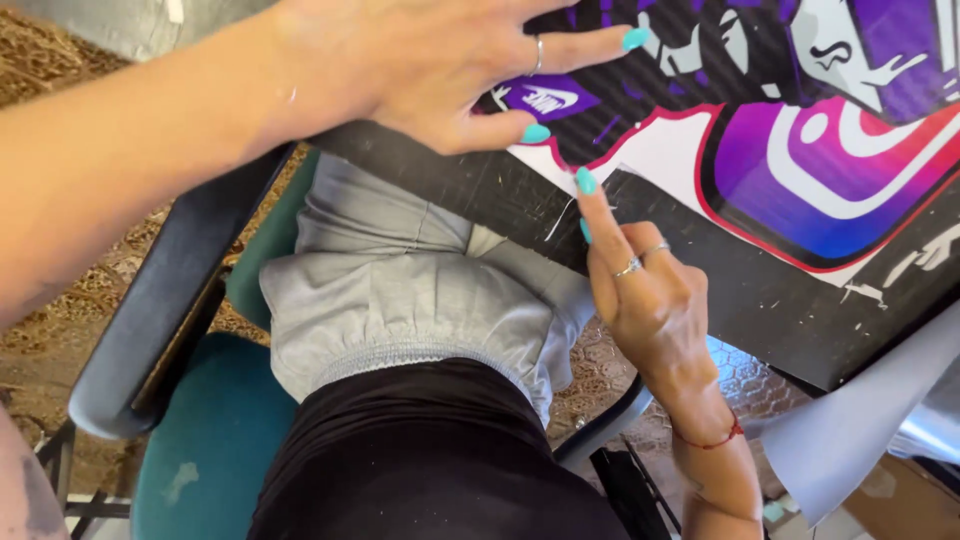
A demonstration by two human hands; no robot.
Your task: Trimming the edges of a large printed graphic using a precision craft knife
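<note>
Head view looks down over a black table (760,300); on it lies a large purple, red and white printed sticker sheet (800,130); the left hand (440,60) presses flat on the sheet's near left part, fingers spread, gripping nothing; the right hand (640,290) pinches the sheet's white near edge with its fingertips; a teal chair (200,430) stands below.

Left hand (440,60) lay flat, fingers spread; right hand (645,290) pointed up, index fingertip pressing, other fingers curled.
</note>
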